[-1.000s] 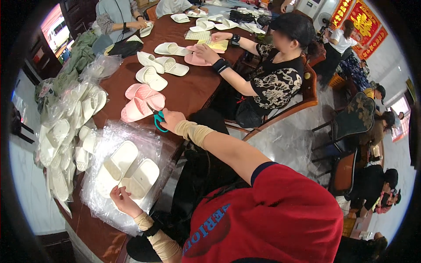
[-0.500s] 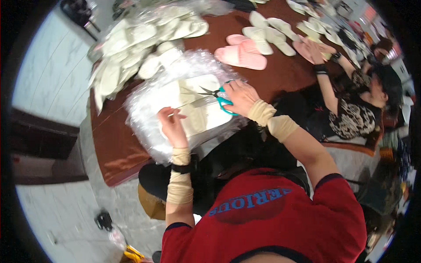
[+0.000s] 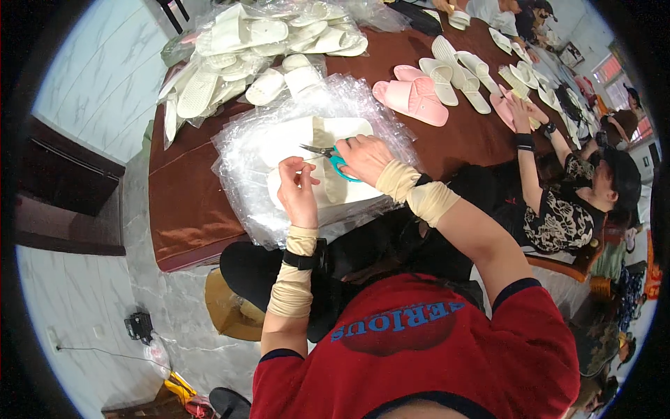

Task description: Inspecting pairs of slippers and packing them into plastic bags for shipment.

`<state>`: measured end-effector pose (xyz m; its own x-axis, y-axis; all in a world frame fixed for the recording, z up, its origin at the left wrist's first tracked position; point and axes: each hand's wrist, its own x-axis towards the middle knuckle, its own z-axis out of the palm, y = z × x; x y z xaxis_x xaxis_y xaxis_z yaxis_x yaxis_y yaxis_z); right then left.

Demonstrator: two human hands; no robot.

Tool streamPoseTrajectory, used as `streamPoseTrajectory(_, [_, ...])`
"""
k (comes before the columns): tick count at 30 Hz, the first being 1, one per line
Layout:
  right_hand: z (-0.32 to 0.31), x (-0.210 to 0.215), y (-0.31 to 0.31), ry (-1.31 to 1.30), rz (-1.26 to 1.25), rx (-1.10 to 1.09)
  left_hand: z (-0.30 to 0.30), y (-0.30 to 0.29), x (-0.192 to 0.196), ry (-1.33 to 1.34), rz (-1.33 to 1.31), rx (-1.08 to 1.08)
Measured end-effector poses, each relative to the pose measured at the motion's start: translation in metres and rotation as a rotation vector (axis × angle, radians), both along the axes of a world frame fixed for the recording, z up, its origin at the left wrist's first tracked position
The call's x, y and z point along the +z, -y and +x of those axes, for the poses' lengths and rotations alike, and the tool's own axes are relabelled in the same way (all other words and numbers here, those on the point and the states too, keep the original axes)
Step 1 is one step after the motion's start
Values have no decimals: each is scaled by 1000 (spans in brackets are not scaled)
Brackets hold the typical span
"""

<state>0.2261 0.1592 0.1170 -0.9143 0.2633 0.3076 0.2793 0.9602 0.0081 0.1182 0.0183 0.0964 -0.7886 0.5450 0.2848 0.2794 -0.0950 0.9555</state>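
A pair of white slippers [image 3: 288, 133] with cream straps lies side by side on clear plastic bags [image 3: 234, 157] in front of me. My right hand [image 3: 366, 158] grips scissors [image 3: 338, 166] with teal handles and dark blades. The blades point left over the straps, nearly together. Close below their tips, my left hand [image 3: 299, 192] hovers over the slippers with thumb and forefinger pinched. A fine strand seems to run from those fingers toward the blades, too thin to make out surely.
A heap of white slippers [image 3: 241, 35], partly bagged, covers the brown table's [image 3: 185, 209] far left. Pink slippers [image 3: 417, 101] and more white slippers [image 3: 464, 77] lie right of the bags. A co-worker [image 3: 558, 202] sits at the right, hands on pink slippers. A dark stool [image 3: 248, 276] stands below.
The view has shifted, so the table scene sits further right. My right hand has brought the scissors nearer my left hand, and their blades have come closer together. My left fingers have drawn in.
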Motion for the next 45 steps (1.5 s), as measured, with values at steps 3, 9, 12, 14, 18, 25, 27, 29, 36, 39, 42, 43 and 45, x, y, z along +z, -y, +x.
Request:
streamPoseTrajectory(3, [10,9,-3,48,-117,-91,-9,13,-2,111,39,-29])
streamPoseTrajectory(9, [67,-17,-82,33,-290,-524,-32,85,42,187,240,227])
streamPoseTrajectory(12, [96,-52,-126,39,-291,-611,-56,146,40,178,325,356])
streamPoseTrajectory(14, [113,-76,-145,118,-337,-599,-69,183,27,151,328,454])
streamPoseTrajectory(18, [105,-70,-126,-48,-191,-511,-91,275,-24,163,262,740])
streamPoseTrajectory(25, [64,-44,-71,-274,-536,-221,-111,363,-150,435,214,1049])
streamPoseTrajectory(27, [55,-50,-57,-339,-786,-121,-120,361,-171,483,196,1076])
streamPoseTrajectory(29, [34,-42,-25,-211,-1285,-128,-122,374,-185,518,177,1122])
streamPoseTrajectory(36, [-1,-32,23,-174,-1896,-204,-129,365,-212,703,-87,1420])
streamPoseTrajectory(39, [-10,-24,29,-223,-2030,-154,-138,428,-251,782,-1,1235])
streamPoseTrajectory(42, [-16,-32,33,-245,-2259,-42,-155,512,-246,850,96,923])
streamPoseTrajectory(43, [-18,-34,33,-239,-2358,-4,-161,487,-250,903,134,784])
streamPoseTrajectory(45, [-14,-45,30,-231,-2317,-15,-168,404,-232,412,-351,1136])
